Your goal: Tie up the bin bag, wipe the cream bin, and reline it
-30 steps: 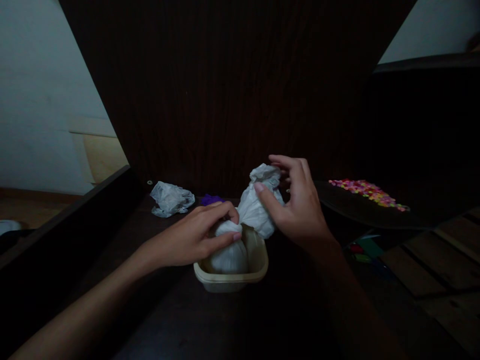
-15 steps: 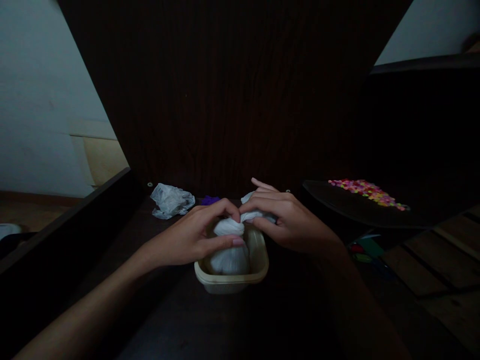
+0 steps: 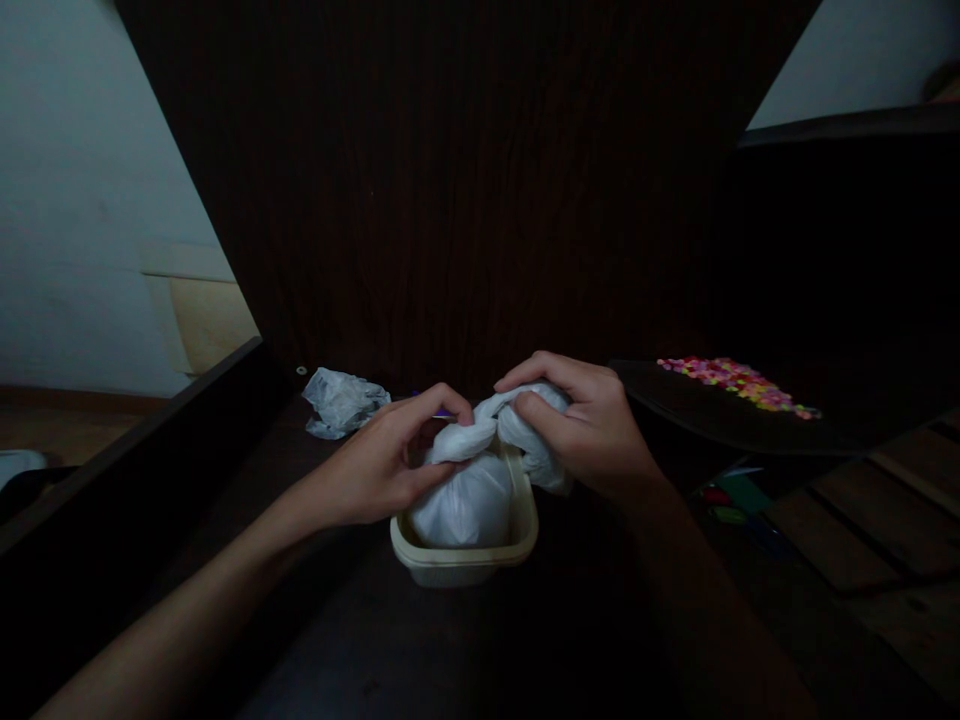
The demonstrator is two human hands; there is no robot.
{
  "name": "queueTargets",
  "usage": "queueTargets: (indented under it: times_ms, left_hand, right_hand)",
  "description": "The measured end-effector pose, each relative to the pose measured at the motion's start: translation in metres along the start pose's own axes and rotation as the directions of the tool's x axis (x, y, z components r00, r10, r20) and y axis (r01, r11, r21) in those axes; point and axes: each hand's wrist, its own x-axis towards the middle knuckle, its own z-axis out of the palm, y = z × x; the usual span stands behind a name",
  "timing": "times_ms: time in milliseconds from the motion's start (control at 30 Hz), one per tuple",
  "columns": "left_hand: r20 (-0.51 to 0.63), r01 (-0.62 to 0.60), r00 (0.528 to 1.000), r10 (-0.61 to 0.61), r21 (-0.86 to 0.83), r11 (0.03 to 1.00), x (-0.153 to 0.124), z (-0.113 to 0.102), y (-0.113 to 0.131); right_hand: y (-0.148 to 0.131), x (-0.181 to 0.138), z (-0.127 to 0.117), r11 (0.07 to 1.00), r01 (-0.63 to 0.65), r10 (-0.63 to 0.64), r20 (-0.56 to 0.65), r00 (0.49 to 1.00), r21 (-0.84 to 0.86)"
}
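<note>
A white plastic bag [image 3: 466,505] sits bulging inside a cream plastic tub [image 3: 463,556], its neck twisted above the rim. My left hand [image 3: 397,455] is closed on the twisted neck, with thumb and index finger on either side of it. My right hand [image 3: 581,415] grips the bag's loose upper end, which bunches out under the fingers and hangs over the tub's right side. The contents of the bag are hidden.
A crumpled clear plastic bag [image 3: 343,402] lies on the dark surface behind my left hand. Purple material shows partly behind my fingers. Colourful small pieces [image 3: 739,385] spread over a dark shelf at right. A dark panel [image 3: 480,200] rises behind.
The right hand has moved slightly right, drawing out more of the bag's bunched end. The twisted neck shows more plainly, and the left thumb has shifted up and left.
</note>
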Motion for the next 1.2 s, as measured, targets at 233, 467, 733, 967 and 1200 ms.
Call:
queueTargets:
  times_ms: [233, 467, 733, 967, 1200]
  left_hand:
    - [0.019, -0.027, 0.999, 0.026, 0.048, 0.998, 0.001, 0.000, 0.000]
    - [0.049, -0.017, 0.999, 0.015, 0.050, 0.999, 0.000, -0.002, -0.002]
    - [-0.014, 0.056, 0.998, -0.059, -0.143, 0.988, 0.001, 0.003, -0.012]
    - [-0.053, 0.026, 0.998, -0.037, -0.201, 0.979, 0.002, 0.007, -0.012]
    - [-0.179, -0.040, 0.984, 0.011, -0.162, 0.986, 0.002, 0.008, -0.017]
  right_hand:
    - [0.006, -0.002, -0.009, 0.998, -0.035, 0.024, -0.165, 0.986, -0.060]
    - [0.008, -0.002, -0.014, 0.991, -0.014, -0.022, -0.263, 0.965, -0.134]
    - [0.013, -0.001, -0.019, 0.974, 0.099, -0.097, 0.022, 0.995, -0.202]
    - [0.007, -0.006, -0.010, 0.981, 0.166, -0.122, 0.347, 0.930, -0.102]
    - [0.008, -0.004, 0.007, 0.981, 0.188, -0.190, 0.368, 0.910, 0.041]
